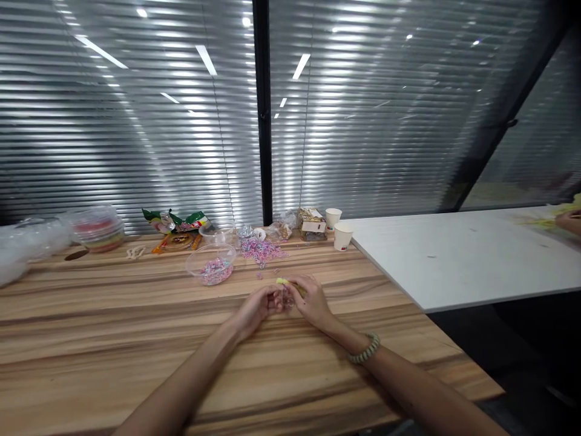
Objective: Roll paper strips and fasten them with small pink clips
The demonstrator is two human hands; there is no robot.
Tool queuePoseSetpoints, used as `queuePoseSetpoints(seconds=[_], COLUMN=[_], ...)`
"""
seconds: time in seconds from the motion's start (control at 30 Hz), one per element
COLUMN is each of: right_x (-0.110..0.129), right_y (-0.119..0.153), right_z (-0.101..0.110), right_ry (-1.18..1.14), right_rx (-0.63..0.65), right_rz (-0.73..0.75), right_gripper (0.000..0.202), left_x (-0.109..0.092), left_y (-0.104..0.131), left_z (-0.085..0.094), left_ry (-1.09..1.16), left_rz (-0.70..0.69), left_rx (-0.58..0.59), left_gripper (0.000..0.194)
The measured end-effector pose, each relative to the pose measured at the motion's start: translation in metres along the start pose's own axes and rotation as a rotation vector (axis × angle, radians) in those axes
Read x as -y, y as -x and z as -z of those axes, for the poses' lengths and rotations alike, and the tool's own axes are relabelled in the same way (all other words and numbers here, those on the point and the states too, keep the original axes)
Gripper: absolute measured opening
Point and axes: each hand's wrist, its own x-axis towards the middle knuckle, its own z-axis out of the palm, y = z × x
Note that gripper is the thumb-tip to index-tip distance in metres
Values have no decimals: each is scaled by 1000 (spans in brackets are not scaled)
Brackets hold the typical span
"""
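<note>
Above the wooden table my two hands meet, fingertips close together. My right hand (312,303), with a beaded bracelet (365,349) on its wrist, is closed in a pinch at a small yellow piece (282,281). Curled fingers of my left hand (258,309) are at a small clear, pinkish thing (288,298) between the hands; its kind is too small to tell. Beyond them lies a loose pile of pink, purple and blue little pieces (261,251). Similar pieces partly fill a clear plastic bowl (194,265) to the left.
Two paper cups (343,237) and a small box (313,224) stand at the back. Green packets (175,221), stacked clear tubs (96,227) and plastic bags (34,245) lie left. A white table (445,260) adjoins right, where another person's hand (569,221) shows.
</note>
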Motion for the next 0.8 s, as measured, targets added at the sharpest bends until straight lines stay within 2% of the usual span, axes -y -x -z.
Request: queuePoseSetpoints(seconds=[0.1,0.2,0.27,0.37,0.53,0.63,0.8], right_x=[-5,-14,-19,-23,-16,-14,-16], right_y=[1,0,-1,-2,-1,1,2], right_z=[-2,-1,0,4,11,10,2], right_ry=[76,152,201,286,399,381,228], right_rx=[65,142,155,134,112,103,97], right_rz=[187,350,396,425,543,536,418], right_gripper=[34,31,29,28,32,35,29], left_x=[-5,-6,-5,-3,-3,-6,-10], left_y=[0,-1,-2,-2,2,4,4], left_z=[6,11,12,10,7,7,8], left_ry=[158,201,209,163,-36,-95,-159], left_rz=[84,55,28,-28,-77,-88,-75], left_rx=[-28,-109,-133,-135,-74,-47,-73], left_gripper=[12,10,8,8,23,27,28])
